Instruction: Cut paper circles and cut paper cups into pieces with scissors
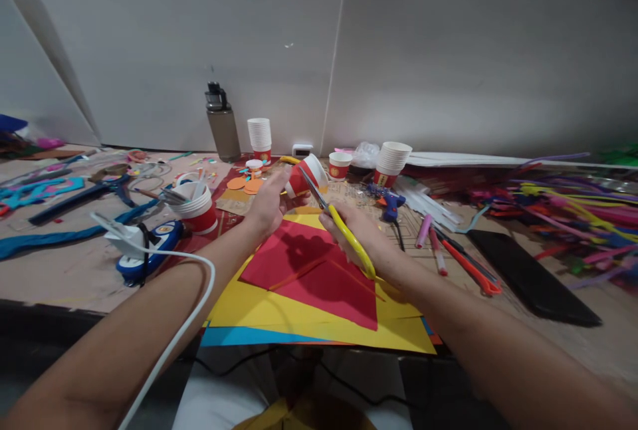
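My left hand [269, 201] is closed round a red paper cup [299, 177], which is tipped over with its white rim towards the right. In my right hand [356, 234] is a pair of scissors with yellow handles [345, 227]. Their blades point up and left and lie across the near side of the cup; whether they cut into it I cannot tell. Below both hands lies a sheet of red paper [304, 264] on top of yellow sheets [249, 304], with a blue sheet [239, 336] showing underneath. Two thin orange strips [296, 276] rest on the red sheet.
Stacked paper cups [393, 159] stand at the back, near a bottle [222, 125]. Orange paper discs [253, 187] lie behind my left hand. To the right are a blue glue gun [391, 203], markers [423, 230], a black phone [531, 276] and pipe cleaners [583, 217]. A white cable [209, 284] crosses my left forearm.
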The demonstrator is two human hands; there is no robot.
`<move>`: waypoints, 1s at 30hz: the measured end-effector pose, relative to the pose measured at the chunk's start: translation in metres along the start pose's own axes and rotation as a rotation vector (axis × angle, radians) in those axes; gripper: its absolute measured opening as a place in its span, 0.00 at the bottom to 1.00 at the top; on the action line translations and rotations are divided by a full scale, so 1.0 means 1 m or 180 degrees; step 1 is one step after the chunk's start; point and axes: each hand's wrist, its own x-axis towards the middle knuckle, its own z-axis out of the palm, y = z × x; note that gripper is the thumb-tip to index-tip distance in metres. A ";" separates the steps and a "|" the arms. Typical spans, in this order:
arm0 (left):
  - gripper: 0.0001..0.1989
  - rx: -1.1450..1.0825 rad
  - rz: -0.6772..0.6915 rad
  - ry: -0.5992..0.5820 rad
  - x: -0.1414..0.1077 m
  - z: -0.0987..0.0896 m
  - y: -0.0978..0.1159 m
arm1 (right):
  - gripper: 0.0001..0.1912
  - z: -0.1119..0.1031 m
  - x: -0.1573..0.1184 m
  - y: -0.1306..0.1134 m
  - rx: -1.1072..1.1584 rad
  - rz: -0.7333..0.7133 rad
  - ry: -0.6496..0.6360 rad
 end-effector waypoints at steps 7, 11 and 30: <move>0.19 0.0160 0.0079 -0.0033 -0.001 0.001 -0.001 | 0.13 -0.002 0.003 0.006 -0.0263 -0.0143 -0.0090; 0.18 0.0307 0.0324 -0.0031 0.000 0.001 -0.005 | 0.15 0.000 0.002 0.008 -0.0221 -0.0056 -0.0054; 0.18 0.0352 0.0179 -0.0072 -0.002 0.001 -0.001 | 0.14 -0.005 0.004 0.006 -0.0255 -0.0131 -0.0146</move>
